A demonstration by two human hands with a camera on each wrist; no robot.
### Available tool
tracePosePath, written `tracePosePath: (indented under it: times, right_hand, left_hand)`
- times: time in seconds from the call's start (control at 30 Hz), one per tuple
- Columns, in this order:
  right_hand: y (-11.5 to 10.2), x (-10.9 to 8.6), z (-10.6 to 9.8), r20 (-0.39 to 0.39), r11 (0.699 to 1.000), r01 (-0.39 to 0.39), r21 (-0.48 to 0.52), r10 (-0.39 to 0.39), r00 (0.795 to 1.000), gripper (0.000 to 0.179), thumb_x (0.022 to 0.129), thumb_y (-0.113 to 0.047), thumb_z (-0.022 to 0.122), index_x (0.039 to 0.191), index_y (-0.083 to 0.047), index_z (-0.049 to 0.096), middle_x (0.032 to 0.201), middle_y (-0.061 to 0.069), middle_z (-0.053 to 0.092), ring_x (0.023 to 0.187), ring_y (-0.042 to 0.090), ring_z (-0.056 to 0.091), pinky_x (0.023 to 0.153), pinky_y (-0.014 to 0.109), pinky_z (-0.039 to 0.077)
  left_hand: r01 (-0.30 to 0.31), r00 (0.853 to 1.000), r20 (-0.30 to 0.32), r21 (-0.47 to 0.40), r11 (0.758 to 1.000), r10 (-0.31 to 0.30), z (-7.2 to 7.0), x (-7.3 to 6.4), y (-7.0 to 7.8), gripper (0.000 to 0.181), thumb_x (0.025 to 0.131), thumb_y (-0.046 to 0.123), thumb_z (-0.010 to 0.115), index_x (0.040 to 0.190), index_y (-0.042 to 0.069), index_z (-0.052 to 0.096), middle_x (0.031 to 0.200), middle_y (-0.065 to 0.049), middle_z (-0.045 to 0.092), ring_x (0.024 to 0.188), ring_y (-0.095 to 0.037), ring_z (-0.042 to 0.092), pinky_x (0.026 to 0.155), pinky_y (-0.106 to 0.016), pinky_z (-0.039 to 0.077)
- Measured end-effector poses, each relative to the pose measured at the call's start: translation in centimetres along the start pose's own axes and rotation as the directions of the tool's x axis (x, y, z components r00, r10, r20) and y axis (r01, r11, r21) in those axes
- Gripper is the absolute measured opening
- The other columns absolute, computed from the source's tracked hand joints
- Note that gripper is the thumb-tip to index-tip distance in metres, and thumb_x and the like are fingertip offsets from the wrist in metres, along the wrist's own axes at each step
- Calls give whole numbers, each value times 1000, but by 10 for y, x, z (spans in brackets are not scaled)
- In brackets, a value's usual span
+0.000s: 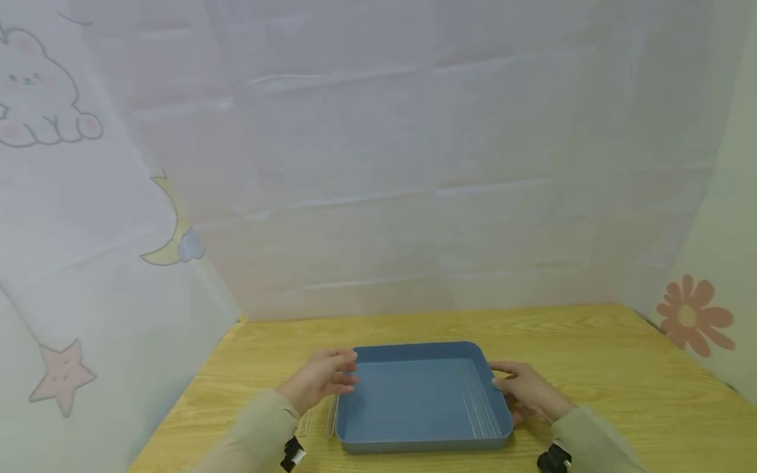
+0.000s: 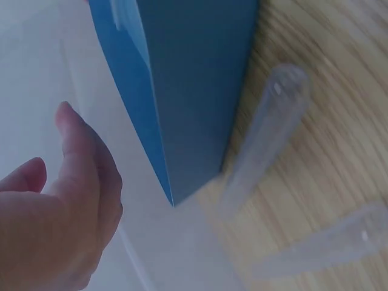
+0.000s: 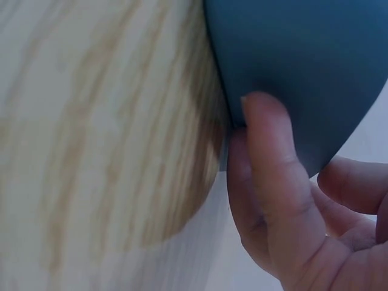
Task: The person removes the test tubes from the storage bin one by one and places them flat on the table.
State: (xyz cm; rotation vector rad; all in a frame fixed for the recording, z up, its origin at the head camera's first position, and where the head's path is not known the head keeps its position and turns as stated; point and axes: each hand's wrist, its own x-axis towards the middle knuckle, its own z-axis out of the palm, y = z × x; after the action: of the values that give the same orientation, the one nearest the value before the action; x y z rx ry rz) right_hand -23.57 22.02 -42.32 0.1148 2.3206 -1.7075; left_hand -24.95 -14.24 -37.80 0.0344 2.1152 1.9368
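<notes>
Shallow blue round-cornered tray; left hand loosely spread, right hand gripping it.

You've got dim, soft light here, tiny glints on those blurred clear tubes, shadow darkening the counter right beside the tray

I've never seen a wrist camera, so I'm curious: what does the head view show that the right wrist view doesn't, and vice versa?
Only the head view: the left grip, two clear rods left of the blue tray, the drawn star and the drawn flower.
Only the right wrist view: the outer face of the tray's right wall, a fingertip against it.
Both: the tray, the right grip and the wooden table.
</notes>
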Motion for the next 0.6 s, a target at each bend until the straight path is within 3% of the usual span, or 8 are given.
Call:
tracePosePath:
  times: [0.13, 0.33, 0.6]
  right_hand:
    - [1, 0, 2, -22, 1000, 8, -7, -9, 1000, 48, 100, -1, 50, 144, 10, 35, 90, 13, 67, 73, 26, 66, 54, 42, 57]
    - [0, 0, 1, 9, 1000, 26, -5, -26, 1000, 49, 101, -2, 49, 145, 12, 32, 90, 14, 69, 74, 27, 67, 54, 41, 57]
    - [-2, 0, 0, -11, 1000, 24, -18, -24, 1000, 48, 100, -1, 49, 145, 9, 35, 88, 14, 67, 70, 26, 66, 51, 40, 56]
  left_hand:
    - [45, 997, 60, -10, 999, -44, 14, 3, -2, 47, 100, 16, 57, 134, -13, 43, 119, -29, 53, 85, -24, 66, 75, -36, 56]
    - [89, 987, 133, -22, 996, -85, 30, 10, -2, 47, 100, 14, 55, 134, -15, 41, 121, -31, 52, 89, -27, 66, 79, -38, 56]
    - [113, 975, 197, -44, 993, -102, 44, 17, -3, 52, 101, 12, 53, 139, -18, 34, 132, -35, 46, 108, -40, 61, 85, -40, 54]
